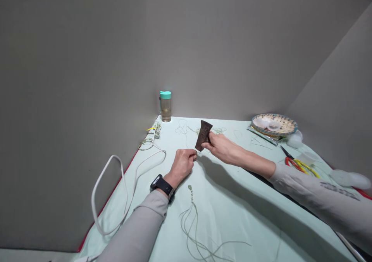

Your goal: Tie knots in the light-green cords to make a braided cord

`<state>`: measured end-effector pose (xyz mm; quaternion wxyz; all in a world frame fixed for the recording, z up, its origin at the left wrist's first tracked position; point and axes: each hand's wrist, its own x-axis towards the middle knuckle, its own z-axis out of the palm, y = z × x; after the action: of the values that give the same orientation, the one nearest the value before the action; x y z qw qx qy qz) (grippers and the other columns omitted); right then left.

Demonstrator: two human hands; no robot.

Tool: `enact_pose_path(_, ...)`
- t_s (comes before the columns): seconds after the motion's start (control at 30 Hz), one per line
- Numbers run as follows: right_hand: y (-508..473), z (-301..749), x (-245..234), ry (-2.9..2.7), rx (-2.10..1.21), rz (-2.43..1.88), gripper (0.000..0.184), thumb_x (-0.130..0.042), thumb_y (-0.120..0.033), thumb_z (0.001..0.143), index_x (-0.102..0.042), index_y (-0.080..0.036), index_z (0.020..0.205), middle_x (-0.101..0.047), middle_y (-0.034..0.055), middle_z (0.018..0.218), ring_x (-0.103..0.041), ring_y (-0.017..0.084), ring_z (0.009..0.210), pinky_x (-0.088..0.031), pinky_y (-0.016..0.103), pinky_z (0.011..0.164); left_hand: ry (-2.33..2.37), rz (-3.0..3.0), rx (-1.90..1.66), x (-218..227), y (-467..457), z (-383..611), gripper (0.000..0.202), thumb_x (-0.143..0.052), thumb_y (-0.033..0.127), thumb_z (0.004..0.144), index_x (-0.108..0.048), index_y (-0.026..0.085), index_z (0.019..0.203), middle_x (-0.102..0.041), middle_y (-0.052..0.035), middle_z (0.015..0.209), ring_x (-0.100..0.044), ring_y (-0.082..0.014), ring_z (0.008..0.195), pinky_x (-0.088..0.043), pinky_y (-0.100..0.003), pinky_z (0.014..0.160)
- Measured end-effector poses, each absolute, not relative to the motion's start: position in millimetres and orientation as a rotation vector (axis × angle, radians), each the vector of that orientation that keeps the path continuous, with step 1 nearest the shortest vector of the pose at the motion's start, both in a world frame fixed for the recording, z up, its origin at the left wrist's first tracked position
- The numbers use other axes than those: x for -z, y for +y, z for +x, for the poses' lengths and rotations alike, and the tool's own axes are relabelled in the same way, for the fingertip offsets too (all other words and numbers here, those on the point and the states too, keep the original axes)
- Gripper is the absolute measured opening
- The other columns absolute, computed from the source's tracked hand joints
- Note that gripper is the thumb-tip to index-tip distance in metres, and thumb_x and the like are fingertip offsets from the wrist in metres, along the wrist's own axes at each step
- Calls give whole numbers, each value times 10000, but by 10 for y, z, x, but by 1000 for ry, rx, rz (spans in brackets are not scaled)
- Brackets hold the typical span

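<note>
My right hand holds a small dark brown flat piece upright above the pale green table. My left hand, with a black watch on the wrist, is closed in a pinch just left of the piece's lower end, seemingly on a thin cord I can barely make out. A knotted bundle of pale green cords lies on the table near my left forearm.
A bottle with a teal cap stands at the back corner by the grey wall. A white cable loops over the left edge. More loose cords lie at the back. A woven tray with clear dishes and red and yellow-handled tools sit at right.
</note>
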<state>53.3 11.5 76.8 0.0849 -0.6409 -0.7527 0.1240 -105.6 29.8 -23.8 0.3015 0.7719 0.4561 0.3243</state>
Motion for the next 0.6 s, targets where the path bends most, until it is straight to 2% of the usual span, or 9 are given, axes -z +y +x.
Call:
enact_pose_path(0.1, 101, 531, -789, -2236, -336, -1906, 276, -538, -362, 967, -596, -137, 1116, -643, 55, 1001, -640, 159, 829, -553, 344, 743, 1207, 2073, -867, 262, 310, -1057, 184, -583, 312, 939, -653, 144, 969, -690, -27, 909, -661, -149, 739, -575, -320, 666)
enact_pose_path(0.33, 67, 497, -716, -2278, -397, -1957, 278, -551, -360, 962, -594, -133, 1115, -647, 44, 949, -636, 138, 753, -555, 308, 679, 1201, 2116, -889, 289, 329, -1060, 178, -586, 307, 937, -654, 145, 966, -691, -28, 912, -662, -149, 742, -575, -323, 672)
enact_pose_path(0.6, 72, 497, -822, -2207, -293, -1931, 298, -531, -372, 971, -582, -135, 1143, -642, 53, 983, -639, 152, 796, -555, 331, 713, 1186, 2166, -902, 297, 330, -1065, 178, -586, 306, 938, -655, 146, 969, -692, -27, 914, -662, -150, 744, -576, -326, 678)
